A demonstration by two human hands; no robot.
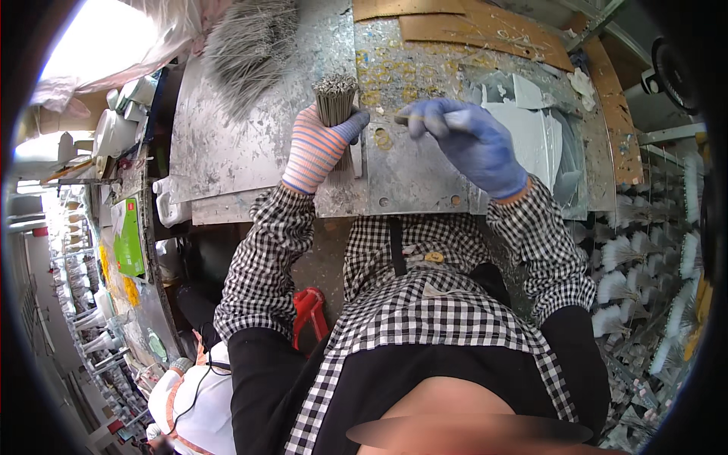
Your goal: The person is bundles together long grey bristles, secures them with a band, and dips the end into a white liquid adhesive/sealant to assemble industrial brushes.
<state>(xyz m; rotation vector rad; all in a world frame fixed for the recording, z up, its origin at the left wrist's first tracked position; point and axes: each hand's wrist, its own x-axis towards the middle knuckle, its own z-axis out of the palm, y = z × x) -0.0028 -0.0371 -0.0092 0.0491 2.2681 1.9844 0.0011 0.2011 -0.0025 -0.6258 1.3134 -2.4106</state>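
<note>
My left hand (317,148), in an orange and blue striped glove, is wrapped round an upright bundle of thin grey wires (336,102). The bundle's packed ends face up above the thumb, and its lower part shows below the hand. To the right, over the metal-topped bench (409,171), my right hand (478,144) wears a blue glove and is closed on a slim stick-like tool (401,119). Its darker tip points left toward the bundle, with a gap between them. Motion blur and my fingers hide the tool's exact kind.
Loose grey wires (254,53) lie heaped at the far left of the bench. A board smeared with white paste (535,140) lies at right, with cardboard (485,32) behind. Racks of white tufted pieces (629,265) stand right. Another person (193,406) is at lower left.
</note>
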